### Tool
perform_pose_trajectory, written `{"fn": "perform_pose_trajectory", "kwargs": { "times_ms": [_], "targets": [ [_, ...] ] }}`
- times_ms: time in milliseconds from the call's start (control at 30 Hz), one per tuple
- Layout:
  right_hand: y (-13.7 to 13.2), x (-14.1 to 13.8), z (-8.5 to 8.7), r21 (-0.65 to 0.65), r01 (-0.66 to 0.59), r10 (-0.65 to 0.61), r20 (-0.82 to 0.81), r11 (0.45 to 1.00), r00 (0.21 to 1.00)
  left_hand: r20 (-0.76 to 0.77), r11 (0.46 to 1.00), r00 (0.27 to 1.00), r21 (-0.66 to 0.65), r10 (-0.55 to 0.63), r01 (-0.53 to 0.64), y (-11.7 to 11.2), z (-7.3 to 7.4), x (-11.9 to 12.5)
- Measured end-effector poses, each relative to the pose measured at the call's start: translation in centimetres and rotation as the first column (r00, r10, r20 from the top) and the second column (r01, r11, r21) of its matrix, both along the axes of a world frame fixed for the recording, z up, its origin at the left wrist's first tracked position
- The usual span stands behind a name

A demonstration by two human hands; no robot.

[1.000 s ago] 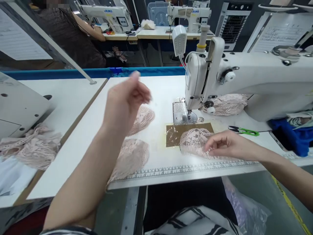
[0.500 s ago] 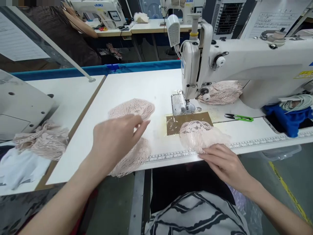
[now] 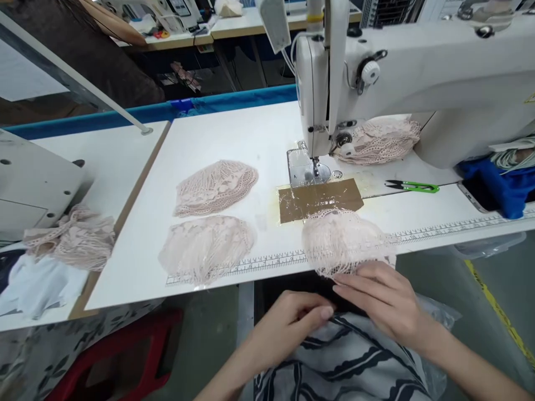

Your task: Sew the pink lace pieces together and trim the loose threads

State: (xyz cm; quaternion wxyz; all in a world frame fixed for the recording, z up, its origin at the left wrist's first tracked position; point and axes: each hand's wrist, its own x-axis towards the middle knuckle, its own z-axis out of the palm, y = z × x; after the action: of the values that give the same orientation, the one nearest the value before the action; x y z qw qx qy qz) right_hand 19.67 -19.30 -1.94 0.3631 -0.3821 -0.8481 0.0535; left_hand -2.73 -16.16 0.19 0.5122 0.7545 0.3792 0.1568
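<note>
A pale pink lace piece [image 3: 345, 239] lies at the table's front edge, its fringe hanging over. My right hand [image 3: 382, 303] has that fringe between thumb and fingers. Just left of it, above my lap, my left hand [image 3: 295, 320] is closed, thumb against the curled fingers; anything inside it is hidden. Two more pink lace pieces rest flat to the left: an upper one [image 3: 217, 186] with a scalloped border and a lower one [image 3: 207, 245] by the printed ruler. The sewing machine's needle area [image 3: 315, 167] is beyond the right-hand piece.
A brown tape patch [image 3: 321, 200] lies before the needle plate. Green thread snips [image 3: 412, 186], a phone [image 3: 476, 195] and a blue cloth [image 3: 507, 189] are at right. Bunched lace [image 3: 380, 142] sits behind the needle, more lace [image 3: 71, 236] at far left. A person [image 3: 87, 50] sits beyond.
My left hand has left the two left lace pieces and come down right, beside my right hand. The right-hand lace piece has shifted slightly towards me. The camera view has tilted down.
</note>
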Motion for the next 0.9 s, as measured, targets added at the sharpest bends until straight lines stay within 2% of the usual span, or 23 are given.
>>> {"fn": "perform_pose_trajectory", "kwargs": {
  "times_ms": [33, 67, 133, 167, 200, 267, 333, 367, 433, 467, 533, 600, 700, 800, 900],
  "targets": [
    [-0.7, -0.1, 0.1, -0.027, -0.019, 0.018, -0.019, 0.999, 1.000, 0.119, 0.992, 0.993, -0.125, -0.009, 0.024, -0.5, -0.8, 0.7],
    [-1.5, -0.2, 0.3, -0.056, -0.043, 0.041, -0.035, 0.997, 0.999, 0.212, 0.978, 0.976, -0.207, 0.041, 0.004, -1.0, -1.5, 1.4],
    [-2.8, -0.5, 0.7, -0.132, -0.101, 0.095, -0.053, 0.986, 0.994, 0.277, 0.931, 0.942, -0.356, 0.190, -0.083, -1.7, -2.6, 2.4],
    [-3.4, -0.6, 0.9, -0.175, -0.132, 0.124, -0.058, 0.976, 0.991, 0.283, 0.888, 0.917, -0.439, 0.280, -0.136, -1.9, -2.9, 2.9],
    [-3.9, -0.7, 1.2, -0.219, -0.165, 0.154, -0.066, 0.962, 0.986, 0.279, 0.828, 0.885, -0.531, 0.373, -0.181, -2.1, -3.0, 3.2],
    [-4.3, -0.6, 1.8, -0.286, -0.221, 0.201, -0.099, 0.932, 0.975, 0.249, 0.664, 0.804, -0.714, 0.540, -0.224, -2.2, -3.0, 3.9],
    [-4.1, -0.2, 2.1, -0.298, -0.223, 0.187, -0.146, 0.928, 0.971, 0.194, 0.499, 0.756, -0.844, 0.625, -0.196, -2.2, -2.8, 4.2],
    [-3.8, 0.1, 2.0, -0.275, -0.183, 0.138, -0.175, 0.944, 0.975, 0.174, 0.432, 0.749, -0.887, 0.639, -0.163, -2.1, -2.6, 4.3],
    [-3.0, 0.9, 1.6, -0.212, -0.001, -0.053, -0.248, 0.977, 0.967, 0.165, 0.324, 0.728, -0.942, 0.666, -0.084, -2.0, -2.3, 4.4],
    [-2.5, 1.4, 1.3, -0.194, 0.105, -0.160, -0.293, 0.975, 0.943, 0.173, 0.279, 0.707, -0.959, 0.686, -0.036, -2.0, -2.2, 4.5],
    [-1.6, 2.1, 0.6, -0.269, 0.243, -0.328, -0.335, 0.932, 0.883, 0.201, 0.205, 0.654, -0.976, 0.729, 0.071, -2.0, -1.9, 4.6],
    [-0.9, 2.6, 0.2, -0.364, 0.272, -0.396, -0.328, 0.891, 0.858, 0.239, 0.157, 0.614, -0.970, 0.752, 0.185, -2.1, -1.9, 4.7],
    [-0.4, 2.8, 0.6, -0.443, 0.262, -0.423, -0.314, 0.857, 0.850, 0.291, 0.118, 0.588, -0.942, 0.755, 0.315, -2.3, -1.9, 4.8],
    [-0.3, 2.8, 1.5, -0.544, 0.265, -0.457, -0.253, 0.796, 0.853, 0.311, 0.107, 0.574, -0.927, 0.758, 0.361, -2.3, -1.9, 5.1],
    [-0.2, 2.9, 2.2, -0.638, 0.262, -0.519, -0.254, 0.724, 0.816, 0.318, 0.119, 0.555, -0.924, 0.769, 0.364, -2.2, -1.7, 5.4]
  ]
}}
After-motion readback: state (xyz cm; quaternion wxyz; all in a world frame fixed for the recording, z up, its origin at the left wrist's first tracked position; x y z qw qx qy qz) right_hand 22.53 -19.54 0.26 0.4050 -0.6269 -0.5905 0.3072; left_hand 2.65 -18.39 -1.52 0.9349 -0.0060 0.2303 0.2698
